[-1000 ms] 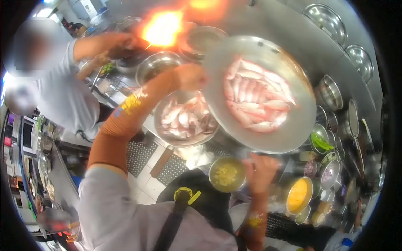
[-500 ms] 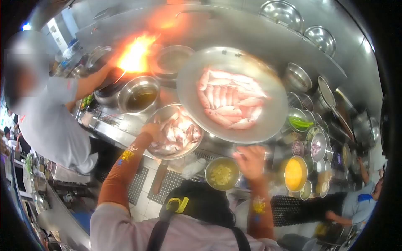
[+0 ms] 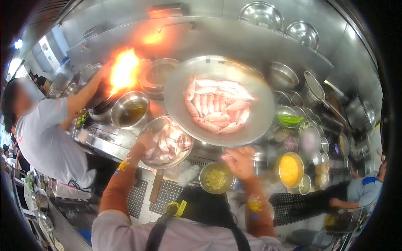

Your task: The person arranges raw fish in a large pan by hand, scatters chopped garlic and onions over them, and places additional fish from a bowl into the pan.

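Observation:
A large metal wok point(image 3: 178, 104) holds pale pink whole fish point(image 3: 215, 104), laid in rows. To its lower left is a steel bowl point(image 3: 167, 164) of more raw fish point(image 3: 169, 142). My left hand point(image 3: 145, 140) reaches over this bowl's left rim, against the fish. Its fingers are blurred, so I cannot tell what they grip. Just below the wok's near edge is my right hand point(image 3: 240, 162), fingers apart and nothing visible in it. A smaller bowl point(image 3: 204, 184) with yellowish pieces in liquid stands below and left of that hand.
Flames point(image 3: 124, 70) rise at the left burner beside a co-worker point(image 3: 52, 138). A pot of dark liquid point(image 3: 130, 109) stands nearby. Bowls of green peppers point(image 3: 290, 119) and yellow liquid point(image 3: 290, 169) line the right side. Another person point(image 3: 362, 192) is at far right.
The whole view has shifted, with the wok and bowls now lower and further left in it. Both hands keep nearly the same places relative to the bowl and wok. The flame's shape differs.

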Demonstrator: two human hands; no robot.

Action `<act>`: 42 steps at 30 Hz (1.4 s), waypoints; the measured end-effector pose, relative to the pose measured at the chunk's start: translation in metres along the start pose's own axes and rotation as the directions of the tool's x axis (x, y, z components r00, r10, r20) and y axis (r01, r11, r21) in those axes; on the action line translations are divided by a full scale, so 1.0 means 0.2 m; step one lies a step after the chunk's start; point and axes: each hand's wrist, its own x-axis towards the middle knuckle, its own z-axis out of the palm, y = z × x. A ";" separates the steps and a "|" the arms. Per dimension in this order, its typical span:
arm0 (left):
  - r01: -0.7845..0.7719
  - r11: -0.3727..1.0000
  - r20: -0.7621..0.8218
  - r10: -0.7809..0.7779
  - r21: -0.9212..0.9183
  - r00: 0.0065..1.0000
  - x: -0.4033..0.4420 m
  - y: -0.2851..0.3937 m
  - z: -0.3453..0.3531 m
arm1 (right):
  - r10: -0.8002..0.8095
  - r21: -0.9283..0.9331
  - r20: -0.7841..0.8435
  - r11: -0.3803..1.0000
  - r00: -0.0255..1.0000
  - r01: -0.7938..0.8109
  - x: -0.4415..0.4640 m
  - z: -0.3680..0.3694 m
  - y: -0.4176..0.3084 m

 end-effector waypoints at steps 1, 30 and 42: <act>-0.007 0.999 -0.023 0.006 -0.033 1.000 -0.03 0.06 -0.05 | -0.006 -0.005 -0.007 1.000 1.000 0.006 0.00 0.00 0.01; -0.513 0.858 0.155 0.505 0.016 0.849 1.71 1.68 0.29 | 0.016 0.079 0.052 0.997 0.999 -0.020 0.00 0.01 0.10; -0.489 0.829 0.203 0.447 0.272 0.871 1.69 1.45 0.44 | 0.034 0.087 0.079 0.995 0.996 -0.041 0.02 0.01 0.09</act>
